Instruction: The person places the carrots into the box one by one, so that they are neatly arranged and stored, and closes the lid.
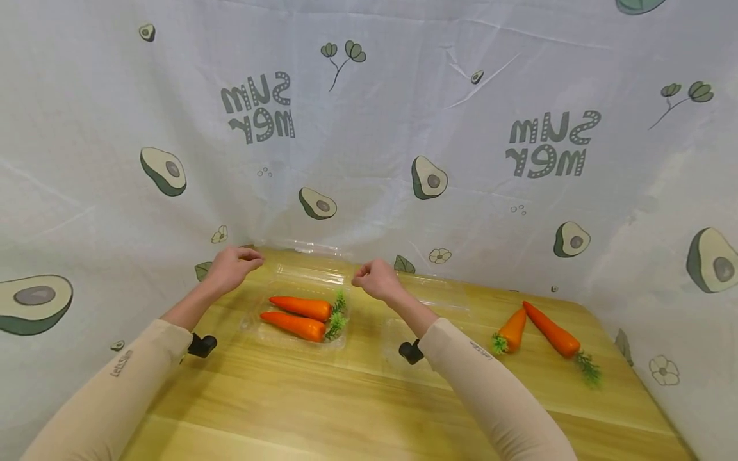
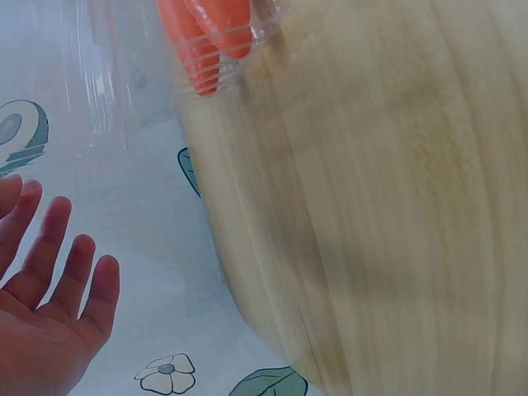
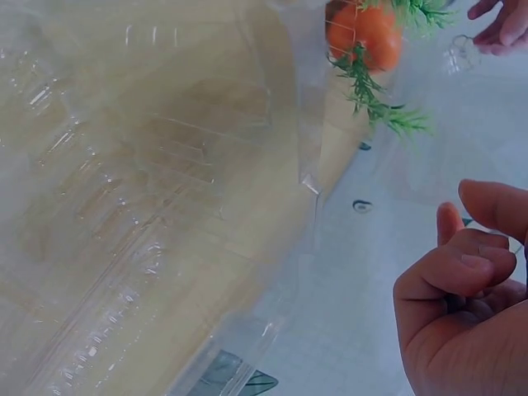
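Two orange carrots (image 1: 296, 325) with green tops lie side by side in a clear plastic clamshell box (image 1: 262, 336), its lid (image 1: 311, 272) raised at the back. My left hand (image 1: 230, 266) is at the lid's left side; in the left wrist view its fingers (image 2: 51, 239) are spread and loosely bent, with nothing seen between them. My right hand (image 1: 377, 280) hovers by the lid's right side. The right wrist view shows its fingers (image 3: 441, 276) loosely curled, with nothing visible in them. Whether either hand touches the clear lid is hard to see.
A second clear clamshell box (image 1: 394, 362) stands open under my right forearm. Two more carrots, a shorter one (image 1: 513, 330) and a longer one (image 1: 550, 330), lie on the wooden table (image 1: 277, 403) at the right. A printed curtain (image 1: 369, 128) hangs right behind the table.
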